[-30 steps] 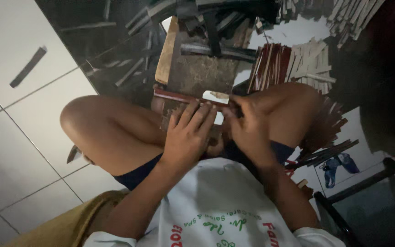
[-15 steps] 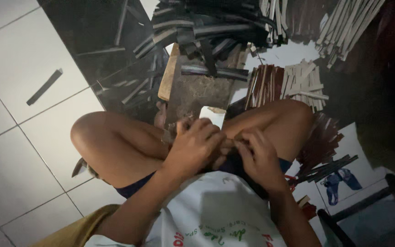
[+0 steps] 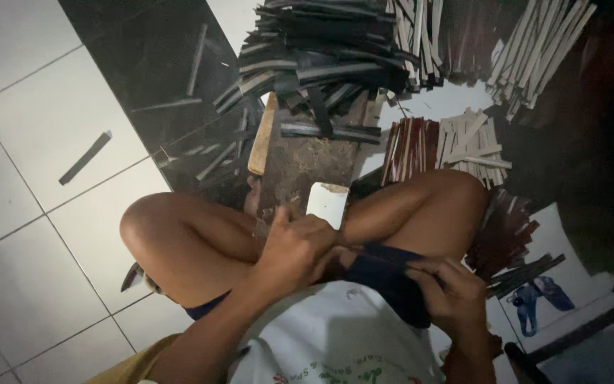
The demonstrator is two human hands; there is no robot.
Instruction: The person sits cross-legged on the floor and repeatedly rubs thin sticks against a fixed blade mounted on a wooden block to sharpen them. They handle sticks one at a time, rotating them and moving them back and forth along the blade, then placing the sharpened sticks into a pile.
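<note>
I sit cross-legged on the floor with a worn wooden block [image 3: 307, 160] in front of my knees. My left hand [image 3: 296, 249] is closed in a fist at the block's near edge. A pale flat blade [image 3: 327, 204] sticks up from its grip, seemingly a knife. My right hand [image 3: 449, 291] is over my right thigh, fingers pinched on the end of a thin dark strip [image 3: 385, 257]. The strip runs back toward my left hand. How it meets the blade is hidden by my fingers.
A big heap of dark strips [image 3: 321, 71] lies beyond the block, with bundles of pale strips [image 3: 470, 142] and reddish strips [image 3: 406, 149] to the right. Loose strips [image 3: 85, 158] lie on the white tiles at left. A dark frame [image 3: 605, 320] stands at the lower right.
My hands were together over the block's near edge. The right hand has now drawn away to the right and toward me with the strip. The view has tilted, showing more of the heap.
</note>
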